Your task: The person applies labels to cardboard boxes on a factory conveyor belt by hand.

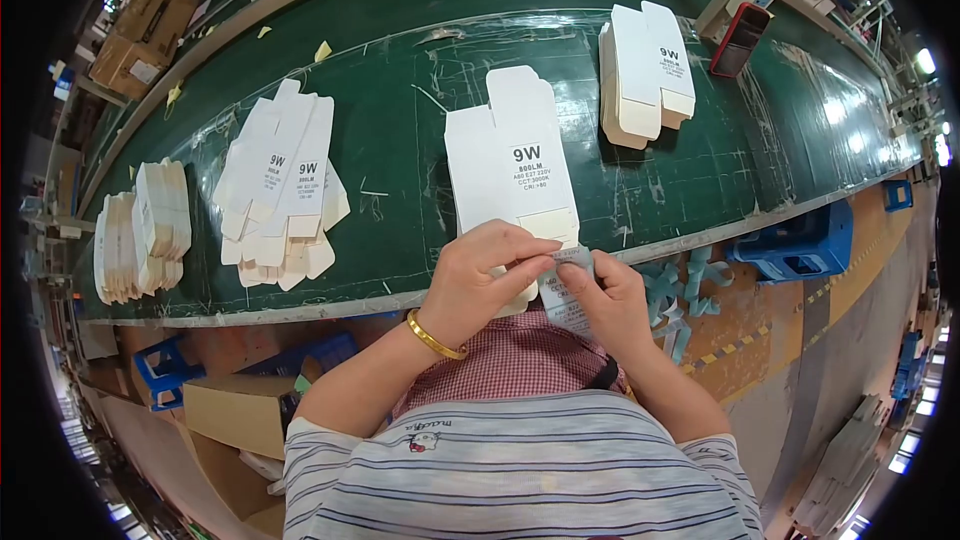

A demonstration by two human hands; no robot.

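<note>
In front of me, my right hand [615, 308] is closed round a bluish strip of printed labels [562, 306], with the thumb on top. My left hand [484, 272] is pinched, its fingertips at the strip's upper edge; whether a single label is between them is too small to see. Just beyond both hands lies a stack of flat white cartons [505, 160], the top one printed "9W 800LM". A cream patch [547, 226] shows near its lower end, and the left hand partly covers the near edge.
Loose flattened cartons [285, 180] lie at left, near upright carton bundles [145, 230]. Another carton stack [645, 70] sits at back right beside a red-cased phone [741, 40]. Curled backing strips [690, 290] hang by the green table's [390, 185] edge. A blue stool [800, 245] stands right.
</note>
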